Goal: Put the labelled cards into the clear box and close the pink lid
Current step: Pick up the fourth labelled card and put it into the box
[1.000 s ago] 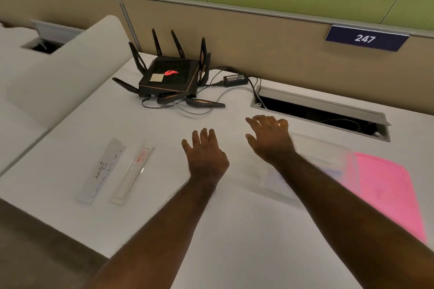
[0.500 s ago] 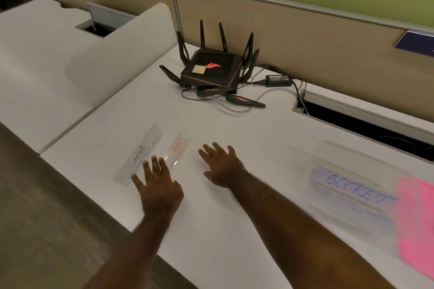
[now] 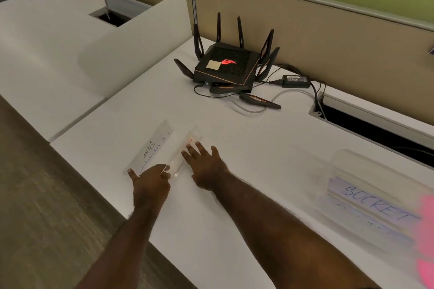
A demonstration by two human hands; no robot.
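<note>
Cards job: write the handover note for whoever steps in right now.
Left hand: fingers on the near end of the BEAR card; no lift visible.
Right hand: open, fingertips on the red-print card beside it.
Both cards lie flat on the desk, near its left edge.
Box: far right, a SOCKET card already inside.
Lid: off, at the right frame edge, blurred.
Done: SOCKET card boxed.
Left: box both remaining cards, close the lid.

"BEAR" card (image 3: 150,148) — "SOCKET" card (image 3: 375,202)
</note>
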